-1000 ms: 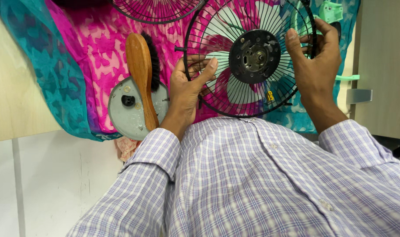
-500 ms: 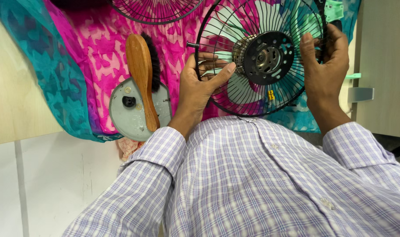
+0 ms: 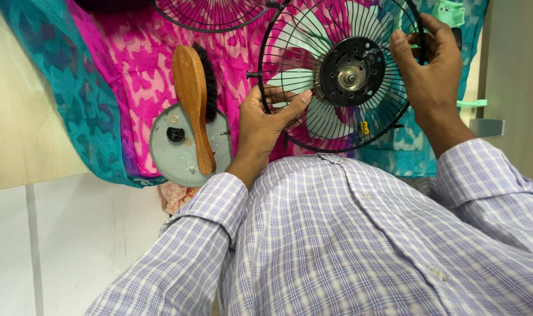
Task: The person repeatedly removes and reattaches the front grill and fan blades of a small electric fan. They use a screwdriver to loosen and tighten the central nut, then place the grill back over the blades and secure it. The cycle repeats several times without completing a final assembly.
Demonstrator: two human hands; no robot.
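Pale wooden table (image 3: 21, 117), pink and teal patterned cloth (image 3: 120, 76) spread over it and hanging past the front edge, round grey metal plate (image 3: 167, 155) on the cloth, wooden-handled brush (image 3: 193, 99) across the plate, second wire guard (image 3: 211, 14) at far edge

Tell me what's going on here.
A person in a checked shirt holds a black wire fan guard with both hands: the left hand grips its near-left rim, the right hand its far-right rim. Its round black hub faces the camera. Beside it, a wooden-handled brush lies across a grey round plate, all on pink and teal cloth.
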